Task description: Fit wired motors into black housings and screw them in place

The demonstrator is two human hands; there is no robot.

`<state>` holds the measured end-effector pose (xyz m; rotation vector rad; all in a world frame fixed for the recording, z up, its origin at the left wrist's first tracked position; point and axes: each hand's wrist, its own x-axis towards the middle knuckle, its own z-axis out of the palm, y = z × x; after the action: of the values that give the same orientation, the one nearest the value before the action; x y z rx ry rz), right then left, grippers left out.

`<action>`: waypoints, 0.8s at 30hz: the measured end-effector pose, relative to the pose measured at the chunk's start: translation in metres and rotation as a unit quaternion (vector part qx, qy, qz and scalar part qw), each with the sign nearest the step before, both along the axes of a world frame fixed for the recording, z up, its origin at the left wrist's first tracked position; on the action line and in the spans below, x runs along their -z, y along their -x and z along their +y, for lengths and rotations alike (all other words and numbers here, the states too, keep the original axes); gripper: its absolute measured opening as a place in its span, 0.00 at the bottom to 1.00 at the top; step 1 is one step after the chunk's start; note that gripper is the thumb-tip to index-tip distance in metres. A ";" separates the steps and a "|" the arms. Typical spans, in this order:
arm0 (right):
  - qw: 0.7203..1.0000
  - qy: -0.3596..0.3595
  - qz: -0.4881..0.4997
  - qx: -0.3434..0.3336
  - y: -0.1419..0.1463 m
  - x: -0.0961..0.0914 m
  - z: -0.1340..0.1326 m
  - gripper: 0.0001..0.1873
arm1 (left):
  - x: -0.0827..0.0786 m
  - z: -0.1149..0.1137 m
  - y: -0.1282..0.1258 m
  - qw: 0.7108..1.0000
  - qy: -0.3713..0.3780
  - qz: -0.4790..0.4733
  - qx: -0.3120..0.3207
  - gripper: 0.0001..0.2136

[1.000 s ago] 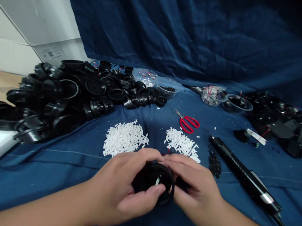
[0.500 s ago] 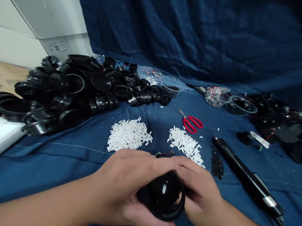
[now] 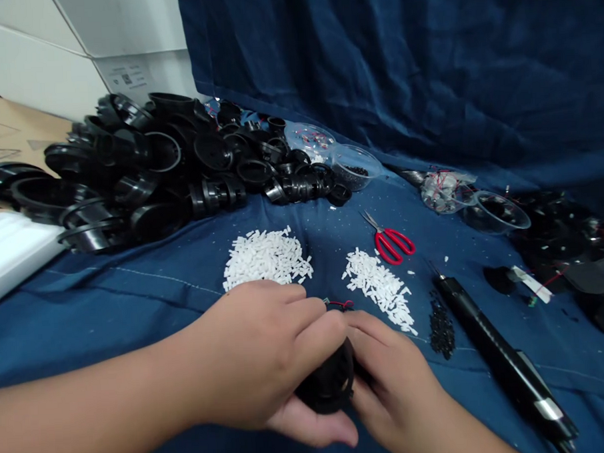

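A black plastic ring-shaped fitting (image 3: 329,382), turned so that its open face, shown earlier, is now hidden, is grasped between the left hand (image 3: 257,352) and right hand (image 3: 393,376) over a blue cloth (image 3: 110,315) (a thin red wire (image 3: 340,305) shows beyond the fingertips).

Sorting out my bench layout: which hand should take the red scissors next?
Right, probably: the right hand lies nearer the red-handled scissors; the left hand sits farther off, across the black round plastic part.
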<state>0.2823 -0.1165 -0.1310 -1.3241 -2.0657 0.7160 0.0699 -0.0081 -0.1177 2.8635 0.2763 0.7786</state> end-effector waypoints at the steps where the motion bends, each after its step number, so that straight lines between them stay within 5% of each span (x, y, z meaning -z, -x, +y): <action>1: 1.000 0.006 0.000 -0.001 0.000 -0.001 0.000 0.15 | 0.000 -0.001 0.000 1.000 0.000 -0.001 -0.007 0.29; 17: 0.995 -0.093 0.031 0.016 0.006 0.003 0.000 0.25 | 0.004 -0.017 -0.001 0.992 0.079 -0.074 -0.065 0.23; 24: 0.990 -0.128 0.038 0.047 0.013 -0.002 -0.001 0.19 | 0.000 -0.023 -0.004 0.980 0.138 -0.122 -0.080 0.22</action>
<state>0.2698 -0.1175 -0.1292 -1.2203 -1.9460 0.4346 0.0743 -0.0312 -0.1177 2.4799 0.5403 1.0199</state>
